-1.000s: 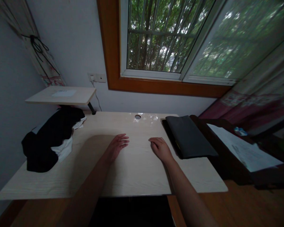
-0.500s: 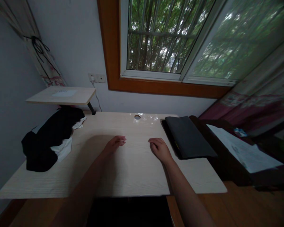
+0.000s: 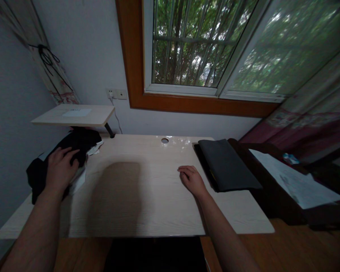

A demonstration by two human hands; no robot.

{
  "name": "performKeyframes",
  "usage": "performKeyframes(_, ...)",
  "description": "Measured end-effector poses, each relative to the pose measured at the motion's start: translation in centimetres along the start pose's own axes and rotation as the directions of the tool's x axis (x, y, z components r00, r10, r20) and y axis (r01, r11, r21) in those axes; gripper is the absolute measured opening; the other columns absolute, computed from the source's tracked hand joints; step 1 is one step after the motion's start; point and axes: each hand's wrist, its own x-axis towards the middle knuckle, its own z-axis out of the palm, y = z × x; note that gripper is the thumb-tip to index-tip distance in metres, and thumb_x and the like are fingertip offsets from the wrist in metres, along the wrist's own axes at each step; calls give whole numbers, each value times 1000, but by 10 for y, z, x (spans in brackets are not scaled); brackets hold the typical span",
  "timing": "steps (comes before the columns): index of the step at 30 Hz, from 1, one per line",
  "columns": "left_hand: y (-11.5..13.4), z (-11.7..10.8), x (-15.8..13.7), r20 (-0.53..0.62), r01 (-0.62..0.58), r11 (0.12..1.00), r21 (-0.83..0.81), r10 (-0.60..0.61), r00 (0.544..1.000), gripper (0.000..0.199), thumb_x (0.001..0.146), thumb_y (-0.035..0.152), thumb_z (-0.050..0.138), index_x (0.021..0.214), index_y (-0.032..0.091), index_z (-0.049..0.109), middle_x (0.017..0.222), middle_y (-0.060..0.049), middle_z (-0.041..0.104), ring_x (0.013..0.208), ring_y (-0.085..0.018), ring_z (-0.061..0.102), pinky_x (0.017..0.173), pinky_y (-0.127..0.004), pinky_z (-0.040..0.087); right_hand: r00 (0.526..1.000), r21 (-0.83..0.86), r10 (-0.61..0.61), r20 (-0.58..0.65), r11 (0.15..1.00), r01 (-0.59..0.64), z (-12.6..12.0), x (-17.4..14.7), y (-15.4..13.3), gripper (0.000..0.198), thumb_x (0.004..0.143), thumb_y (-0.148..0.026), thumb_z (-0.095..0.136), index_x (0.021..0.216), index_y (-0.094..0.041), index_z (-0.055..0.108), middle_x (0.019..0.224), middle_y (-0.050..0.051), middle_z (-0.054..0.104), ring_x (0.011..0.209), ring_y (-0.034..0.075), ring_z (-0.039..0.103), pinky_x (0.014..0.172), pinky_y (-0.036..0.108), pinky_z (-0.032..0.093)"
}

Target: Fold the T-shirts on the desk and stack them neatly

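Note:
At the left end of the desk [image 3: 155, 211] lies a crumpled heap of black cloth [image 3: 85, 138], with white cloth [image 3: 79, 182] showing along its right side. My left hand [image 3: 62, 166] is over this heap, palm down and fingers apart. It seems to touch the cloth but has not gathered it. My right hand [image 3: 192, 179] rests on the desk right of the middle, its fingers loosely stretched out and holding nothing. Nearest to it is a dark grey folder [image 3: 229, 164], lying flat on the desk's right side.
A small raised shelf [image 3: 51, 117] with a paper [image 3: 77, 112] on it stands above the heap. The desk has a round cable hole [image 3: 164, 140]. Right of the desk, a large sheet [image 3: 294, 181] lies on a dark surface. A window [image 3: 198, 49] is ahead.
My left hand has moved left from the middle of the desk to the black cloth, its fingers now spread. My right hand has stayed in place.

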Motion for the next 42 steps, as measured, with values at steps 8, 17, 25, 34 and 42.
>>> performKeyframes(8,4,18,-38,36,156,968,196,-166,985,59,89,36,65,144,16,55,165,-20,31,152,-51,16,114,-76,22,1000,3,19,2,1000,-19,-1,1,-2,30,89,-11,56,105,-26,76,110,6,74,104,25,64,95,46,52)
performKeyframes(17,27,19,-52,-47,149,972,181,-143,989,47,90,25,61,136,16,63,164,-16,33,152,-48,16,117,-72,21,1000,-10,0,8,1000,0,-1,0,-2,31,89,-11,56,105,-27,76,111,6,74,105,25,64,96,44,52)
performKeyframes(25,16,19,-54,-125,158,981,109,-144,982,30,91,25,58,118,17,70,154,-12,47,148,-40,30,117,-63,29,1000,3,4,9,1000,-4,-1,0,-1,28,90,-12,56,105,-26,76,111,7,74,105,25,63,96,46,52)
performKeyframes(34,35,22,-58,-123,30,1000,0,-30,992,26,92,27,55,113,18,67,122,-12,68,145,-36,39,121,-70,14,1000,5,12,9,1000,-12,-1,1,-2,29,90,-13,57,105,-27,76,111,6,74,105,25,64,96,46,52)
performKeyframes(42,53,64,-59,157,-59,992,-114,76,985,39,94,39,42,111,16,68,114,-17,73,116,-32,66,109,-52,46,1000,-1,8,9,1000,-8,0,0,0,29,89,-11,57,106,-26,76,111,6,74,106,25,63,97,45,50)
